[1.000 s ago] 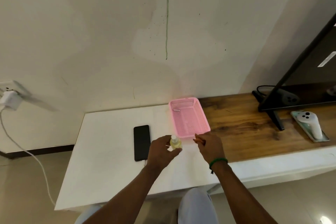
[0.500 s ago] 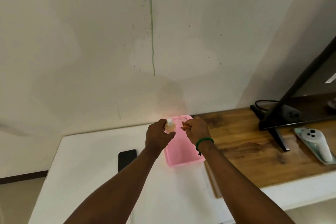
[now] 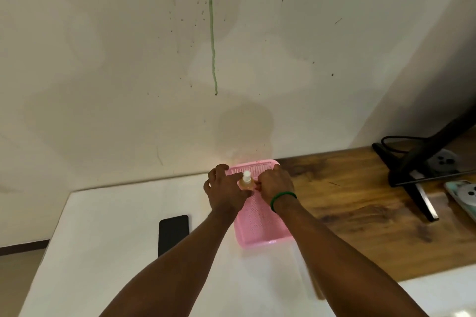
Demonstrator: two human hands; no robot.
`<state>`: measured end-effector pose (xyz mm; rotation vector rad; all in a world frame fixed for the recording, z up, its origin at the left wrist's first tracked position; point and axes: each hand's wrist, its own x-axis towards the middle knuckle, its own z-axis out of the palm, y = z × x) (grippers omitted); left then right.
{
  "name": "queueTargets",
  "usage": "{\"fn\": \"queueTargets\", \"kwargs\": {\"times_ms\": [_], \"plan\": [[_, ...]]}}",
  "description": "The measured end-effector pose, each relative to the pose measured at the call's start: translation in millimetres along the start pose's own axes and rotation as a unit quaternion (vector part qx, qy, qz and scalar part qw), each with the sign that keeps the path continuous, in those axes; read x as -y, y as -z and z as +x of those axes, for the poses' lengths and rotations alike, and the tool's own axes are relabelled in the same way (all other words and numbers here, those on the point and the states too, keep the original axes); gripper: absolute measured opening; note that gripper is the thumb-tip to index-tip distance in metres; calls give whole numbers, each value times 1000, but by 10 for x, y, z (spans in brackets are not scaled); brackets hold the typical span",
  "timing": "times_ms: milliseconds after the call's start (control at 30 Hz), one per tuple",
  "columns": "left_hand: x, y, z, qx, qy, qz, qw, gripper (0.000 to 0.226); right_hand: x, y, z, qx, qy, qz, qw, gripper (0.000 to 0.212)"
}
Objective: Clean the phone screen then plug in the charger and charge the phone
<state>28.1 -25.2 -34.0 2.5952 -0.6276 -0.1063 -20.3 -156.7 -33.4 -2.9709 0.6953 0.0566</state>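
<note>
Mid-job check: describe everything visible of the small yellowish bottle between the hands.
Small, translucent yellowish plastic bottle with a white nozzle top, upright over the far end of the pink mesh plastic basket. It sits between the left hand and right hand; the left fingers touch its side, grip unclear. Its base is hidden.

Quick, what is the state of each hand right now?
Left hand: fingers spread at the spray bottle; grip cannot be told.
Right hand: curled, pinching a small orange thing.
</note>
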Motion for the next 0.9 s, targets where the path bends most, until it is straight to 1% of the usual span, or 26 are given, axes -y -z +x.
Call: {"fn": "queueTargets", "kwargs": {"times_ms": [133,233,333,400,500,600,733,800,900], "plan": [[2,-10,20,4,12,-2,1000,47,7,-34,2,8,10,-34,999,25],[28,-8,38,13,11,-2,1000,48,25,-47,-8,3,17,-39,999,26],[16,-4,50,37,7,-13,999,44,52,-43,-5,12,15,-16,1000,27],[8,-6,45,50,11,-42,998,44,67,-42,-13,30,6,8,1000,27],[15,-21,28,48,8,-68,996,45,55,-45,-11,49,-7,36,998,26],[23,1,16,62,10,-76,995,52,38,-10,-19,78,-21,62,995,22],[62,69,-13,101,14,-97,990,73,7,65,-62,62,-32,98,993,31],[76,153,-44,93,7,-101,991,78,-5,150,-96,52,-32,88,994,33],[73,305,-136,65,5,-119,991,81,-7,264,-196,43,-34,86,995,31]]}}
